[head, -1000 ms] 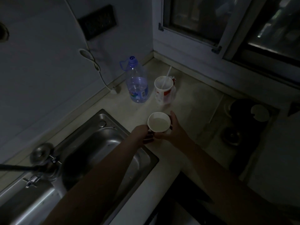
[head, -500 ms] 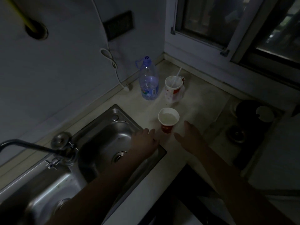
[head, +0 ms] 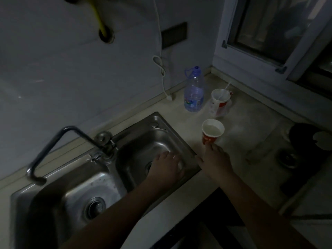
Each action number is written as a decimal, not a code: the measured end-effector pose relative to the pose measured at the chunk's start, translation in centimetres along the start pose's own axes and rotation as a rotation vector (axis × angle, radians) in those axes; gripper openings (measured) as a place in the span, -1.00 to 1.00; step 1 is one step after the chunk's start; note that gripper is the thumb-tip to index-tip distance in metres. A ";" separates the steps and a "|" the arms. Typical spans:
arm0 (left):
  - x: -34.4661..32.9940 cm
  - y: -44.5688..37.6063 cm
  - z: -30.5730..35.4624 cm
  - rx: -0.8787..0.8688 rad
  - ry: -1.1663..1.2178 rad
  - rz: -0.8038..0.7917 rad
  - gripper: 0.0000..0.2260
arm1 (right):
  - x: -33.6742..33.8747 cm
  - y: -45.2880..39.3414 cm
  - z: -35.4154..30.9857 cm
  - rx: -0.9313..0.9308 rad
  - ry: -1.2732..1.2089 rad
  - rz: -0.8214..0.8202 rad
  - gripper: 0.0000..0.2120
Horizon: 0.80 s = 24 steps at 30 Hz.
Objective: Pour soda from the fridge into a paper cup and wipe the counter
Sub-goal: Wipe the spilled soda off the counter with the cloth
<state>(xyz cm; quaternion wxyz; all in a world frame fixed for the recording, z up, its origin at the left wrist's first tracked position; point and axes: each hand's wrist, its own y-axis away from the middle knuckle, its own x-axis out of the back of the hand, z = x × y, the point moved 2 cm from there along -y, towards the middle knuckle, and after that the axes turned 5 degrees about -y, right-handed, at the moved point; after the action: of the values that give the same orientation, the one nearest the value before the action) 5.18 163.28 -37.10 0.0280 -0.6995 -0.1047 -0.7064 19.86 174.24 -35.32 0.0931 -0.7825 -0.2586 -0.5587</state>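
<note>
Sink (head: 100, 178) lies under the left hand (head: 168, 167), which hovers flat, fingers relaxed, holding nothing. Counter (head: 251, 133) carries the right hand (head: 215, 161), fingers spread and empty. Paper cup (head: 212, 131) stands upright just beyond its fingertips, likely parked clear for pouring.

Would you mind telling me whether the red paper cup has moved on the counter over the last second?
Yes. The red paper cup was held up over the sink's corner; it now stands on the counter, nearer the water bottle.
</note>
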 end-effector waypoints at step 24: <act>-1.0 38.8 -15.2 0.612 0.043 0.057 -0.45 | -10.9 22.4 -28.8 0.535 0.083 -0.234 -0.41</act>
<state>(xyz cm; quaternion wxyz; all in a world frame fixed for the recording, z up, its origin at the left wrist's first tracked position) -2.49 122.42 -33.87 0.2593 -0.6460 -0.2923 -0.6558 4.82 139.37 -31.87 0.2414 -0.6716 -0.4812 -0.5091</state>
